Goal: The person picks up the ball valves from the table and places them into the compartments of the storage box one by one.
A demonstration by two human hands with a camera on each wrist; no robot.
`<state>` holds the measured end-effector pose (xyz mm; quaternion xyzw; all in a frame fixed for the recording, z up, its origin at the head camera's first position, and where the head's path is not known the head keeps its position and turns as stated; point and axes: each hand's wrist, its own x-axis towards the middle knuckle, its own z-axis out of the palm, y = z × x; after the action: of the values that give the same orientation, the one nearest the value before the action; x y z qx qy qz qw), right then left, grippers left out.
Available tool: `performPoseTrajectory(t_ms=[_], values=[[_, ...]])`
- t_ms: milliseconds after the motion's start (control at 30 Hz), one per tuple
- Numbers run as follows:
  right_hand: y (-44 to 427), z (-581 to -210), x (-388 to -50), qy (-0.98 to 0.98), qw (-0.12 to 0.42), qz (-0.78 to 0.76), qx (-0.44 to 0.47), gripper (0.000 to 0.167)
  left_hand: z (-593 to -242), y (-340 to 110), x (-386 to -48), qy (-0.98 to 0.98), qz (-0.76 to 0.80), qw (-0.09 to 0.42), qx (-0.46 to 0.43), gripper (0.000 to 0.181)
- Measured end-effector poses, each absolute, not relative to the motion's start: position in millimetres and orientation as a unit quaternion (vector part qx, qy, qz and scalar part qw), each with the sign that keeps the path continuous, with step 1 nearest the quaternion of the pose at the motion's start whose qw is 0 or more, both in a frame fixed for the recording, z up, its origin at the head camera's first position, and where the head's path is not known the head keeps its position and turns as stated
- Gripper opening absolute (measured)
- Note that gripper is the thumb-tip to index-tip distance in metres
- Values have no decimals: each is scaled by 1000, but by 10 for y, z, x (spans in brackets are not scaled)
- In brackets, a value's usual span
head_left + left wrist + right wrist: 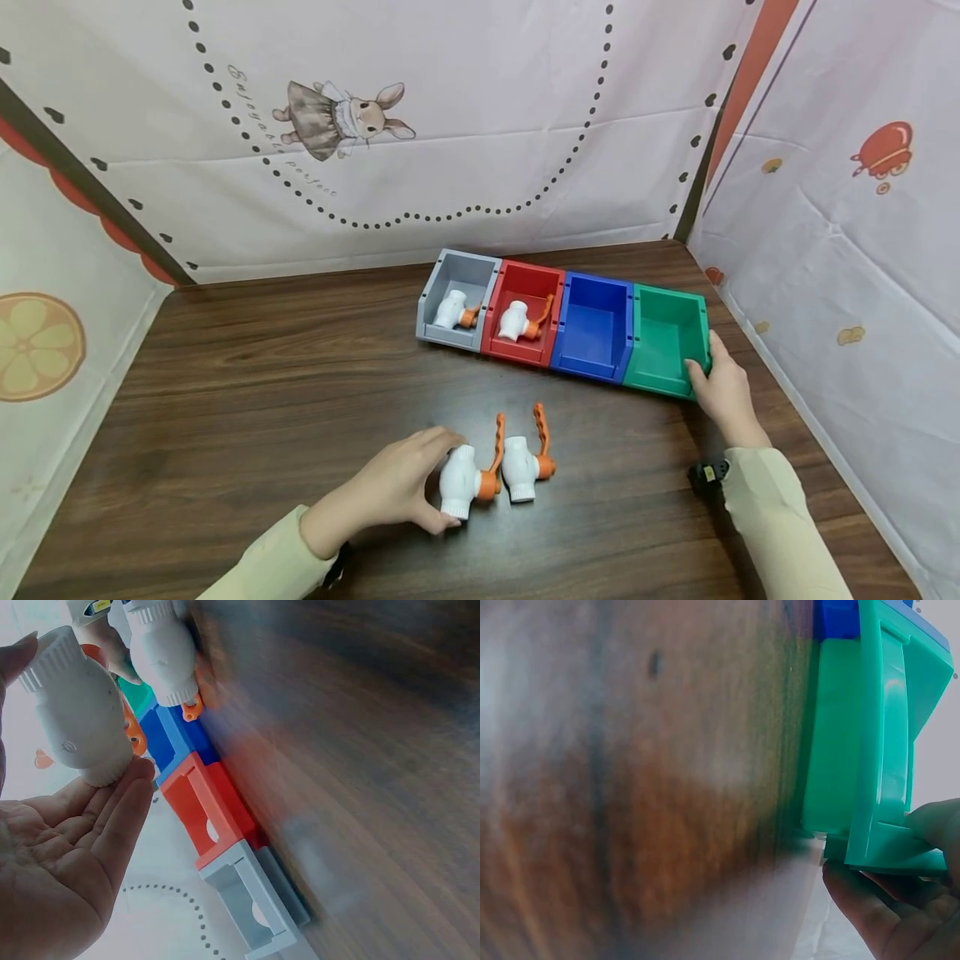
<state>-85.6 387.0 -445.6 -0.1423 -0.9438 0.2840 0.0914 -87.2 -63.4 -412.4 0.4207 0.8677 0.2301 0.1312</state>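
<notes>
My left hand (397,483) pinches a white valve (459,482) with an orange handle by its two ends, thumb at one end and fingers at the other; the left wrist view shows that valve (79,705) between them. Just right of it on the table lies a second white valve (520,468). My right hand (723,392) grips the outer side wall of the green bin (663,342), thumb inside and fingers outside, as the right wrist view shows on the bin (877,750).
Left of the green bin, joined in a row, are a blue bin (592,329), a red bin (525,282) holding one valve (513,320) and a grey bin (468,268) holding another (451,308). Printed cloth (480,150) hangs behind and at both sides of the wooden table (262,375).
</notes>
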Motion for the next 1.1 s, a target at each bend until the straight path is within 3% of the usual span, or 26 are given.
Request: performPoseTrajectory(t_ms=[1100], values=[[3864,-4481,-869,-940,98,290,-150,57,-3823,-45,-1275,835,263,128,466,74]])
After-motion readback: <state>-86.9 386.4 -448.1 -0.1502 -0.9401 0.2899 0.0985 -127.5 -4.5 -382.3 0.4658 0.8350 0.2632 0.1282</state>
